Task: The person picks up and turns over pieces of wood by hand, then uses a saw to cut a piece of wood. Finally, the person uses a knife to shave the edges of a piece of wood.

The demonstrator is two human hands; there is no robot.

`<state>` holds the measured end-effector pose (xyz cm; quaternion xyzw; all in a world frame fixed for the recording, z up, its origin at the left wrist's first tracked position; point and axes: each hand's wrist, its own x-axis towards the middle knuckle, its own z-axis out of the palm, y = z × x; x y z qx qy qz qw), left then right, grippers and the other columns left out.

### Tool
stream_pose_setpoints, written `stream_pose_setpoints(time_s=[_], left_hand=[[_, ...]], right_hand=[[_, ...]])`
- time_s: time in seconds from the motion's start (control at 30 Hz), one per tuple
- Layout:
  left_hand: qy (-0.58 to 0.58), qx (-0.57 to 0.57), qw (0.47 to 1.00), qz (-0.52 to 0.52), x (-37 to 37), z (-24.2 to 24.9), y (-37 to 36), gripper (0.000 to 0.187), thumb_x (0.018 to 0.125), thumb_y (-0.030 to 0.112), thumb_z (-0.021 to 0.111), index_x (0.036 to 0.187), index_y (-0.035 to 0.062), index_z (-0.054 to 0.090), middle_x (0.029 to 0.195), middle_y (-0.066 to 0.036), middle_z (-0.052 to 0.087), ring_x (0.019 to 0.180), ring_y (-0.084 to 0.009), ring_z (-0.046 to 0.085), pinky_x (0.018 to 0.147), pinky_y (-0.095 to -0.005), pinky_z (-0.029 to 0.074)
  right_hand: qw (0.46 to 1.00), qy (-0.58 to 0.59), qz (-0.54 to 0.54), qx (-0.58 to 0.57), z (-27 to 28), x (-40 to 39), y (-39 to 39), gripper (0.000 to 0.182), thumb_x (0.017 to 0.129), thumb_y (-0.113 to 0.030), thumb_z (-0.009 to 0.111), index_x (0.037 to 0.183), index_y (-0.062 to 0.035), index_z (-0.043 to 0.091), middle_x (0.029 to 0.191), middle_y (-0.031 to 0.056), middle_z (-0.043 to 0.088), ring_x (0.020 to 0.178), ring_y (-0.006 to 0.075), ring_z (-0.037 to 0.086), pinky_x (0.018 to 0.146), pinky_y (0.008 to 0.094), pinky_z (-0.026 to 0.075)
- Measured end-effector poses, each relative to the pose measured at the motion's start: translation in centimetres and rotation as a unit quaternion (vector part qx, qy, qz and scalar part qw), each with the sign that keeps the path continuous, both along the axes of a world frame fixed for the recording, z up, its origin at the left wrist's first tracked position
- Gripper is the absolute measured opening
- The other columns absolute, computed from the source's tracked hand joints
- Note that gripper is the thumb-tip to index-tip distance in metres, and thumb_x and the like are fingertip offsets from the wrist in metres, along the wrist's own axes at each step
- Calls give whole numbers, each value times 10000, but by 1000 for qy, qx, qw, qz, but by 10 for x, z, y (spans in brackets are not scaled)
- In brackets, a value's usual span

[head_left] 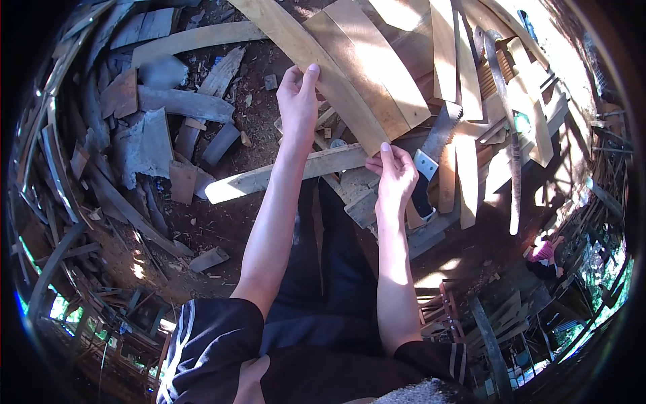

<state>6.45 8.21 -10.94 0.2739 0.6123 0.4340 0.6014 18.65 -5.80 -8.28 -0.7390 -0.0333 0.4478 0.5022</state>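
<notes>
A long light-brown wooden board (343, 94) slants from the top of the view down to my hands. My left hand (298, 101) is closed on its left edge, thumb laid on the upper face. At the board's near end, my right hand (393, 174) pinches the corner with the thumb on top. Wider boards (377, 57) lie beside it on the right, partly in bright sun. Below the held board, a narrow plank (269, 178) lies crosswise. Close to my right hand rests a handsaw (441, 135) with a toothed metal blade; its dark handle is partly hidden.
Weathered wood scraps (148, 141) cover the ground at left. Several loose slats (466, 168) lie at right, with a long curved-handled tool (515, 161) across them. A person in a pink top (542, 254) is farther off at right.
</notes>
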Motion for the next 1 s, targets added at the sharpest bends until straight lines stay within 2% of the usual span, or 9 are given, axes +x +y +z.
stream_pose_setpoints(time_s=[0.1, 0.17, 0.2, 0.27, 0.3, 0.47, 0.53, 0.73, 1.0], left_hand=[[-9, -23, 1000, -13, -2, -5, 4, 390, 964, 299, 633, 1171, -19, 542, 967, -79, 660, 861, -116, 611, 715, -278, 504], [112, -21, 989, 96, 2, -6, 8, 505, 922, 338, 688, 1216, -28, 503, 1070, -113, 606, 932, -139, 582, 761, -283, 491], [112, -20, 989, 96, -1, -9, 13, 505, 922, 338, 688, 1216, -28, 503, 1070, -113, 606, 932, -139, 582, 761, -283, 491], [143, 58, 982, 106, -15, -19, 28, 612, 885, 370, 731, 1258, -37, 466, 1117, -123, 558, 969, -158, 555, 821, -287, 474], [136, 83, 982, 99, -19, -18, 36, 602, 888, 357, 733, 1257, -59, 501, 1094, -112, 608, 965, -150, 577, 877, -277, 453], [28, 117, 992, 30, -36, -19, 67, 490, 892, 297, 736, 1189, -71, 610, 1060, -95, 692, 973, -116, 615, 888, -253, 450], [32, 111, 993, -27, -38, -17, 71, 418, 892, 327, 717, 1168, 21, 648, 1031, -26, 684, 971, -108, 602, 902, -300, 431], [-45, 115, 992, 0, -36, -25, 77, 310, 893, 194, 708, 1113, -15, 644, 998, -43, 680, 899, -112, 614, 846, -270, 454], [-44, 109, 993, 27, -29, -23, 77, 301, 891, 164, 698, 1100, -41, 629, 1001, -66, 675, 909, -116, 612, 842, -255, 455]], right_hand=[[1000, 5, -2, 5, -1, 0, 0, 201, 955, -124, 643, 986, 69, 598, 783, 111, 645, 655, 161, 653, 626, 282, 566], [1000, 6, -3, 6, -2, 0, 0, 201, 955, -125, 644, 984, 68, 598, 780, 108, 644, 655, 159, 652, 626, 281, 566], [1000, 8, -4, 7, -3, 0, -1, 201, 955, -127, 645, 983, 67, 598, 777, 105, 644, 654, 157, 652, 627, 281, 566], [1000, 7, -3, 8, -2, 0, 0, 202, 955, -129, 646, 982, 66, 599, 775, 102, 643, 652, 155, 651, 626, 280, 566], [1000, 6, -2, 10, -2, 0, -1, 202, 955, -131, 646, 980, 64, 599, 772, 99, 642, 650, 153, 650, 625, 279, 566], [1000, 5, -1, 9, -5, 0, -1, 206, 954, -135, 649, 982, 63, 600, 769, 96, 641, 641, 151, 649, 622, 275, 565], [1000, 7, -3, 8, -5, 0, -2, 207, 954, -136, 651, 982, 63, 600, 768, 97, 641, 638, 151, 649, 621, 273, 565], [1000, 13, -6, 13, -4, 1, -2, 210, 952, -136, 653, 979, 65, 597, 766, 98, 639, 639, 152, 649, 618, 272, 563], [999, 23, -7, 24, -3, 0, -2, 227, 952, -154, 658, 989, 59, 590, 787, 101, 638, 651, 152, 645, 635, 269, 560]])
